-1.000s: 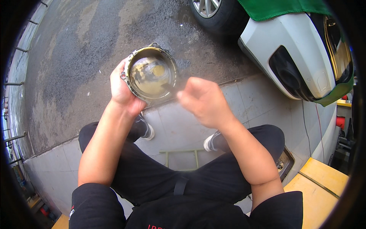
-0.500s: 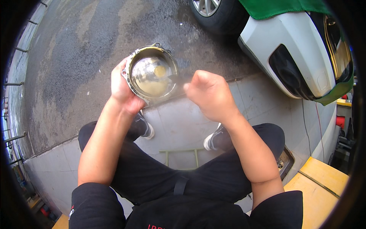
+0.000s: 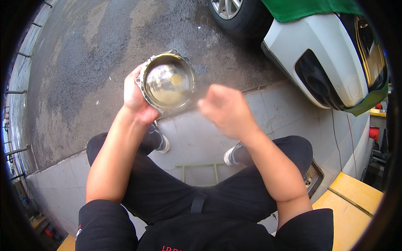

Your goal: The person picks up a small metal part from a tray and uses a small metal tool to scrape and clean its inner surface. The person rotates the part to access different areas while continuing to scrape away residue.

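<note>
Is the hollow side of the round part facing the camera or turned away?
Facing the camera: the round part shows its shiny inside, ringed by the rim, while the left hand holds its left edge.

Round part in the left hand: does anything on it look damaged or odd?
The rim of the round part in the left hand looks odd: blotched dark and pale, uneven, as though residue clings there. Actual damage, I can't tell from this view.

A green cloth [image 3: 310, 8] drapes over a white car bumper [image 3: 289, 42] near a black tyre [image 3: 253, 25].
</note>
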`<state>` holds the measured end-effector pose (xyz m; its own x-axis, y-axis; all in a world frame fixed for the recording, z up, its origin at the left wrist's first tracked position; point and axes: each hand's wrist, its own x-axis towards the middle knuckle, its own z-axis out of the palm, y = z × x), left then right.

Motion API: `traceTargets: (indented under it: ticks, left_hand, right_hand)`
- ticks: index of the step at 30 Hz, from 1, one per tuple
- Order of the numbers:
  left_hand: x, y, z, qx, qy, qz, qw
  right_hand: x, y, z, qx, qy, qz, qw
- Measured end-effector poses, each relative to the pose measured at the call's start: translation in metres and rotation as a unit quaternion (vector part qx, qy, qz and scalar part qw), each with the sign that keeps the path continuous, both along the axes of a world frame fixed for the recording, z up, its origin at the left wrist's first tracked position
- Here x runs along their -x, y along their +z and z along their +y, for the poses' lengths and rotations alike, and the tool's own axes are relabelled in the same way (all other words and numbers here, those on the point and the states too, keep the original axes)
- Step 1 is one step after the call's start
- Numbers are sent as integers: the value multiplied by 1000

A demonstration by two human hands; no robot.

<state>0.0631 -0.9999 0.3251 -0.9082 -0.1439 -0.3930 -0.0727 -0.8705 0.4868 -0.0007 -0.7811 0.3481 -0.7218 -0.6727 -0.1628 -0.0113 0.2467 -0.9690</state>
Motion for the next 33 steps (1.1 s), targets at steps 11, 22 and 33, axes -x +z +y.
traceTargets:
  ticks: [11, 22, 33]
  left_hand:
    - [-2, -2, 0, -3, -4, 10, 1000]
    - [-2, -2, 1, 14, 6, -14, 1000]
    - [-1, 1, 1, -4, 3, -3, 1000]
  right_hand:
    - [1, -1, 3, 11, -31, 24, 999]
    - [-2, 1, 1, -5, 22, 28, 999]
    - [4, 2, 2, -10, 0, 31, 999]
